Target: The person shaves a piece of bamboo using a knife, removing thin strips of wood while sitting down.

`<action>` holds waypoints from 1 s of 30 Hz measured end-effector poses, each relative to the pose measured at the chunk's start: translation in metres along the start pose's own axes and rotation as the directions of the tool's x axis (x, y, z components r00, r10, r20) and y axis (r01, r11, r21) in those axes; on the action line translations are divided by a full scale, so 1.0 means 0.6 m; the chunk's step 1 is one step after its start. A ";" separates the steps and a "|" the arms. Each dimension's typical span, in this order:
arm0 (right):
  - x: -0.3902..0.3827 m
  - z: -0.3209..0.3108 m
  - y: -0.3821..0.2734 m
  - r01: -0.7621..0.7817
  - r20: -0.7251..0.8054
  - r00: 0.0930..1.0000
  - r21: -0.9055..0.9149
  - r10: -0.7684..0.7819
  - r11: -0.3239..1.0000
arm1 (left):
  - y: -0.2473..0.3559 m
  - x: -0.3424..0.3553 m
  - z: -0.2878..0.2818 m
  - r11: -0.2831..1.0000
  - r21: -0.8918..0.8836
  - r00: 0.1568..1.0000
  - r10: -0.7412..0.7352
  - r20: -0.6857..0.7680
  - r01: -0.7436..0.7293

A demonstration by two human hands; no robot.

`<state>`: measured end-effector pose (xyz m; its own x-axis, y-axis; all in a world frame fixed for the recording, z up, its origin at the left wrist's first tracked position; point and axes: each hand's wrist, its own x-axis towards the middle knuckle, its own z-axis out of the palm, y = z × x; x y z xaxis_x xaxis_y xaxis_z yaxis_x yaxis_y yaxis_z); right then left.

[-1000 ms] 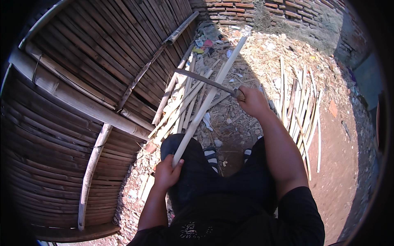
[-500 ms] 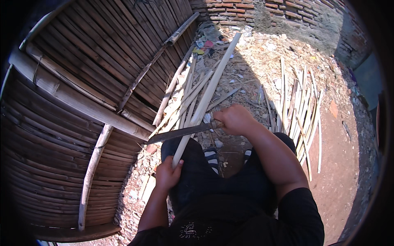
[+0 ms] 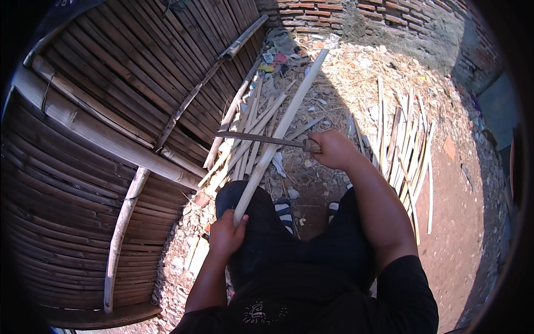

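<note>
My left hand is closed round the lower end of a long pale bamboo strip, which slants up and away from beside my left knee. My right hand grips the wooden handle of a long dark machete. Its blade lies crosswise over the strip, pointing left; whether the edge touches the strip is unclear. Loose split bamboo strips lie on the ground left of the held one, and a second bundle lies to the right.
A bamboo-slat wall with poles runs along my left. A weathered brick wall stands ahead. Straw, plastic scraps and rubble cover the ground. My dark-clad legs and sandalled feet are below my hands.
The machete came down along the strip toward my left hand, then moved back up to around its middle. My left hand has stayed near my left knee with the strip.
</note>
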<state>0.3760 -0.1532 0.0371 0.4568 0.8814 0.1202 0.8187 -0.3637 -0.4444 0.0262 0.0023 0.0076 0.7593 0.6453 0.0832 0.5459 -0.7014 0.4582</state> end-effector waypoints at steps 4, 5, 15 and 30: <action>0.005 0.018 -0.045 0.187 0.155 0.972 -0.061 -0.176 0.981 | -0.009 -0.003 0.000 1.000 0.031 1.000 -0.001 -0.012 0.001; 0.006 0.017 -0.042 0.174 0.140 0.977 -0.060 -0.164 0.983 | -0.011 -0.005 0.000 0.999 0.042 1.000 0.000 -0.014 0.001; 0.001 -0.026 0.061 -0.209 -0.263 0.929 0.205 0.259 0.956 | -0.014 0.000 -0.004 0.997 -0.071 0.999 -0.007 0.034 0.009; 0.011 -0.003 0.034 0.025 -0.142 0.990 0.100 -0.011 0.995 | -0.029 -0.002 -0.008 0.988 -0.148 0.998 -0.033 0.044 0.039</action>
<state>0.3964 -0.1553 0.0307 0.4928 0.8336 0.2496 0.7911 -0.3097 -0.5275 0.0142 0.0151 0.0039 0.7560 0.6540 0.0288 0.5168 -0.6232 0.5870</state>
